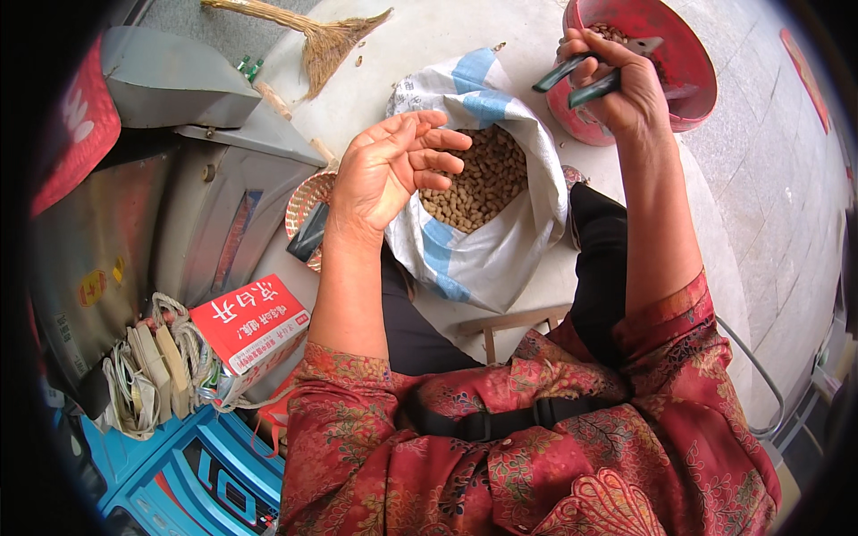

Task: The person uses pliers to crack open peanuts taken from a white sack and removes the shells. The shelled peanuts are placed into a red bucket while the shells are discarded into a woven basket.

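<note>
My left hand (395, 167) is raised above the mouth of a white and blue woven sack (462, 268), palm showing and fingers loosely curled. Its thumb rests against the index finger; a small reddish spot there could be a kernel or just skin. Peanuts in their shells (479, 181) fill the sack. In my right hand (630, 80) is a hand tool with two dark green handles (593, 90), probably pliers, its head hidden by the hand. That hand is over the near left rim of a red plastic bucket (700, 74), where some peanuts (606, 30) lie.
A straw hand broom (328, 53) lies on the pale floor beyond the sack. To the left are a woven basket (308, 194) with a dark phone (308, 231), a grey metal machine (234, 174), a red carton (251, 321) and a blue box (208, 469). A wooden stool (509, 318) stands between my legs.
</note>
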Motion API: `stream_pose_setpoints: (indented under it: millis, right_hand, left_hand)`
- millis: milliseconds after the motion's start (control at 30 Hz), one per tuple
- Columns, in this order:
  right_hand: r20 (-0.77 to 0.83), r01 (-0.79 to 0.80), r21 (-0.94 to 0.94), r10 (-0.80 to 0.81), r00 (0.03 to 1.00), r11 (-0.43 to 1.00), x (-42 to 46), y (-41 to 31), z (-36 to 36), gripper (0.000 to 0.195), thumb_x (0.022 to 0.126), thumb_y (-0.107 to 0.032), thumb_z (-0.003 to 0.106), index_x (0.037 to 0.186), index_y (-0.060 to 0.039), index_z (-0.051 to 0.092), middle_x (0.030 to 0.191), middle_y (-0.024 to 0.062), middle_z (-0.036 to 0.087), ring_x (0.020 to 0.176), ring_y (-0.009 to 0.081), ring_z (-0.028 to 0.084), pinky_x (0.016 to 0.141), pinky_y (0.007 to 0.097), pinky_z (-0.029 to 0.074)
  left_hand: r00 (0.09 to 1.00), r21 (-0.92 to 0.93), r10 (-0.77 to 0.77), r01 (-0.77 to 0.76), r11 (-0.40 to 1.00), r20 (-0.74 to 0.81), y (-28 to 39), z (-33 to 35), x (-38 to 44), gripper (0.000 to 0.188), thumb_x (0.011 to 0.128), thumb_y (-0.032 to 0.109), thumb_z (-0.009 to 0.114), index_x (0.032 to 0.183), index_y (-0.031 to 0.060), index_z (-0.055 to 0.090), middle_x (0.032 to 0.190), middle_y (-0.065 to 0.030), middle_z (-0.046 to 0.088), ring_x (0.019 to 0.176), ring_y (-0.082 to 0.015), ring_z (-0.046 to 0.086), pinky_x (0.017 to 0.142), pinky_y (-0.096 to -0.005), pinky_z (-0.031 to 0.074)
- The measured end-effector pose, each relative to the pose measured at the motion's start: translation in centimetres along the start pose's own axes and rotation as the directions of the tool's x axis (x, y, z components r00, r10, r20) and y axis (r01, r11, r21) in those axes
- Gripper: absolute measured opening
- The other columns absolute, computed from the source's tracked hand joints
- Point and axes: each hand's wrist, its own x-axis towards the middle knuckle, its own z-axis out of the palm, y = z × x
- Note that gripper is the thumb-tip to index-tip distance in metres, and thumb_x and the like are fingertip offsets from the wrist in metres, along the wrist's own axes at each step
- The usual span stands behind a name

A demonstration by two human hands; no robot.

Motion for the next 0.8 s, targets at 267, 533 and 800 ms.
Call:
stream_pose_setpoints:
  millis: [267,533,800]
  right_hand:
    - [-0.059,-0.079,0.003,0.079,0.995,0.997,-0.8,2.1,2.1,0.016,0.087,-0.002,0.055,0.091,0.0126,0.053,0.084,0.0173,0.059,0.073,0.0213,0.063,0.052,0.0219,0.056]
    - [0.081,-0.167,-0.163,0.182,0.98,0.972,-0.6,3.0,1.5,0.013,0.087,-0.003,0.055,0.091,0.0097,0.053,0.084,0.0158,0.057,0.068,0.0192,0.059,0.043,0.0202,0.052]
    - [0.182,-0.272,-0.227,0.315,0.932,0.935,-0.5,3.3,1.5,0.018,0.093,-0.008,0.046,0.098,0.0089,0.05,0.081,0.0141,0.055,0.061,0.0127,0.055,0.045,0.016,0.05]
  left_hand:
    - [0.998,-0.012,-0.008,0.008,1.0,-0.069,0.0,0.0,-0.2,0.03,0.098,0.023,0.042,0.102,-0.0045,0.054,0.087,-0.0226,0.064,0.065,-0.0216,0.066,0.05,-0.0261,0.052]
    - [0.985,0.1,0.024,-0.007,0.995,-0.17,0.3,-1.9,-1.4,0.018,0.094,0.015,0.051,0.093,-0.002,0.056,0.078,-0.0153,0.063,0.054,-0.0153,0.06,0.047,-0.0262,0.048]
    - [0.715,0.705,0.416,0.152,0.693,-0.563,3.4,-6.8,-5.4,0.012,0.088,0.006,0.056,0.09,-0.0041,0.062,0.076,-0.0103,0.063,0.052,-0.012,0.057,0.042,-0.0251,0.045]
